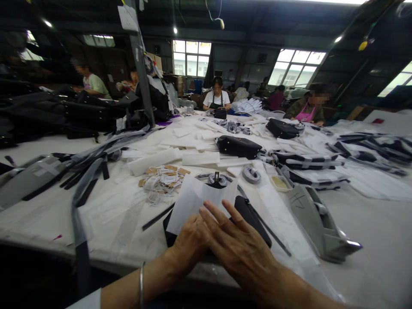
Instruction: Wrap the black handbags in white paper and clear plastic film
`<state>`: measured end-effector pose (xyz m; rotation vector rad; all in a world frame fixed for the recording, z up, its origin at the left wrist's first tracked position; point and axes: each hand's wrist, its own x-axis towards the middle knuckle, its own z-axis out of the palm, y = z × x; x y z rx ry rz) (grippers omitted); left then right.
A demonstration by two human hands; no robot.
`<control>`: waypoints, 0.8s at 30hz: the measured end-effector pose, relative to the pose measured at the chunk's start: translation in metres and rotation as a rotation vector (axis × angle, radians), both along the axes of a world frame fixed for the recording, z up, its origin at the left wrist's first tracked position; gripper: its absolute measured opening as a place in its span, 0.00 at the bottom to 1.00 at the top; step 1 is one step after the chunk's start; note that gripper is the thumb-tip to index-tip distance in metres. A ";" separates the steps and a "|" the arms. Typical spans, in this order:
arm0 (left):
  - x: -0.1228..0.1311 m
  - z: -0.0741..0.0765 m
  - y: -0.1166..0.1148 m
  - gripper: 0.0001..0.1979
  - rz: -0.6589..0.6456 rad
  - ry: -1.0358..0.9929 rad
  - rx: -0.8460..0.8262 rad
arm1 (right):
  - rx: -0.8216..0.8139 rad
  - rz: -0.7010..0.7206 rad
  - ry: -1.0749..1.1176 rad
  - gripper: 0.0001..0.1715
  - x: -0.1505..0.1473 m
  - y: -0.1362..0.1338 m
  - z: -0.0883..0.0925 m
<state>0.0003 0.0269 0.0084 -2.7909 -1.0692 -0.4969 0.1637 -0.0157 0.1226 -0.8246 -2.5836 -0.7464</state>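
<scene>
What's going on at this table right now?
The person wearing the camera has both hands on a white paper sheet that lies over a black bag near the table's front edge. The right hand lies flat with fingers spread, partly overlapping the left hand. A pile of tags lies beyond on the left and a grey tape dispenser on the right. Co-workers sit at the far end, with another bag between.
</scene>
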 end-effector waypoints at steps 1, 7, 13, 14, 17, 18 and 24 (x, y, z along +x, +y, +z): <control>-0.001 0.003 0.000 0.14 0.007 0.013 0.019 | -0.031 -0.034 -0.017 0.20 0.002 0.004 -0.010; -0.015 0.015 -0.004 0.15 -0.009 0.069 0.271 | -0.259 -0.207 0.064 0.14 0.042 0.012 -0.064; -0.019 0.016 -0.010 0.15 -0.044 -0.050 0.305 | -0.226 -0.228 0.112 0.12 0.039 -0.006 -0.052; -0.018 0.016 -0.009 0.15 -0.042 -0.059 0.291 | -0.215 -0.243 0.095 0.11 0.034 -0.007 -0.048; -0.018 0.016 -0.006 0.16 -0.041 -0.074 0.272 | -0.170 -0.270 0.058 0.12 0.024 -0.008 -0.038; -0.018 0.014 -0.005 0.17 -0.040 -0.079 0.274 | -0.165 -0.269 0.054 0.12 0.022 -0.008 -0.037; -0.021 0.002 -0.005 0.18 -0.080 -0.101 0.305 | -0.356 -0.268 0.101 0.13 0.025 -0.009 -0.043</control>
